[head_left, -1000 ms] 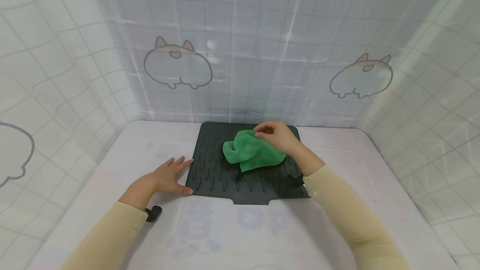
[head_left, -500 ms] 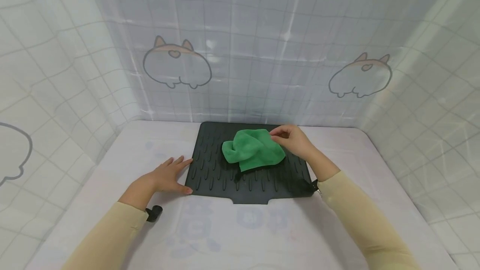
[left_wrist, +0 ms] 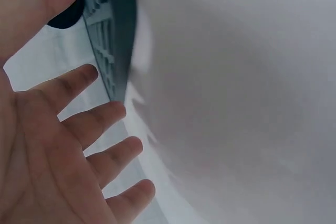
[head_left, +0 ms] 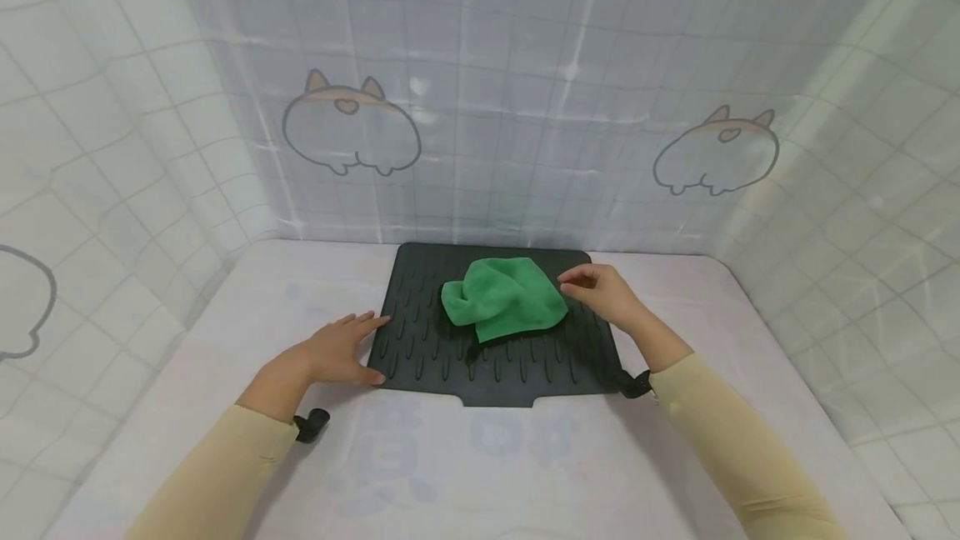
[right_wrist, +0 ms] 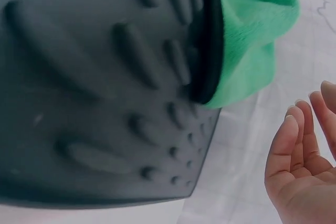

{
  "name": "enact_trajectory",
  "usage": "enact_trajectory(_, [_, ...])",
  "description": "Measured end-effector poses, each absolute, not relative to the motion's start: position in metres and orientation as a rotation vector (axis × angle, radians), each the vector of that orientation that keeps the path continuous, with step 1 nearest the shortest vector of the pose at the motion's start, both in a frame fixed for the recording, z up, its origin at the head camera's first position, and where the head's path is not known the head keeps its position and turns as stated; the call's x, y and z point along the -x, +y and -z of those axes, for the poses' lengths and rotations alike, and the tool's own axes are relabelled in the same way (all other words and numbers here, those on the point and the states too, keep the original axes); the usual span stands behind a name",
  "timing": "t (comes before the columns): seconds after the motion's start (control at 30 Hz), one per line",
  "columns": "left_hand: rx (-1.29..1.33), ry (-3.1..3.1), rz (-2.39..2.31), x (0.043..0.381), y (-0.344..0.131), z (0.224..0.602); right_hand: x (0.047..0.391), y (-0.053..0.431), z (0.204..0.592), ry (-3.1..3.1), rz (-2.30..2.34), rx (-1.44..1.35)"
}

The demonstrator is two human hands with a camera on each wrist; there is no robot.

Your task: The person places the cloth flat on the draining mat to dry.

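A crumpled green cloth (head_left: 506, 298) lies on a dark grey mat (head_left: 427, 369) with raised oblong ridges. Beneath the cloth a black edge (right_wrist: 209, 51) shows in the right wrist view; the rest of that dark thing is hidden. My left hand (head_left: 337, 350) spreads its fingers at the mat's left edge, with the thumb at the front left corner. Just right of the cloth, my right hand (head_left: 603, 294) hovers above the mat's right edge. Its fingers are gently bent and nothing is between them, as the right wrist view also shows.
The mat sits on a table with a pale printed cover (head_left: 465, 482), and a short tab juts from its front edge. White grid-patterned curtains (head_left: 495, 107) rise behind and on both sides. A small black camera (head_left: 311, 425) is worn on the left wrist.
My right hand has moved rightward and a little toward me, from over the cloth to beside it. The cloth keeps its shape and place. The left hand stays at the mat's edge.
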State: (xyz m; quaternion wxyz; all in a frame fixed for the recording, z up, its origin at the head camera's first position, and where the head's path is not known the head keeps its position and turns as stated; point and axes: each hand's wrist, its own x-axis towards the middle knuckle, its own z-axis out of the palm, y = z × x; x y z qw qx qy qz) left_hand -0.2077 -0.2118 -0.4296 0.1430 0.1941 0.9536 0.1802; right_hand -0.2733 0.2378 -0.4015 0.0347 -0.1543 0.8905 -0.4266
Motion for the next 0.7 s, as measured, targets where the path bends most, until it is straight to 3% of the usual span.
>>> enact_trajectory(0.7, [-0.650,2.766,-0.865,0.219,-0.170,0.431,0.296,0.248,0.420,2.628,1.338,0.341])
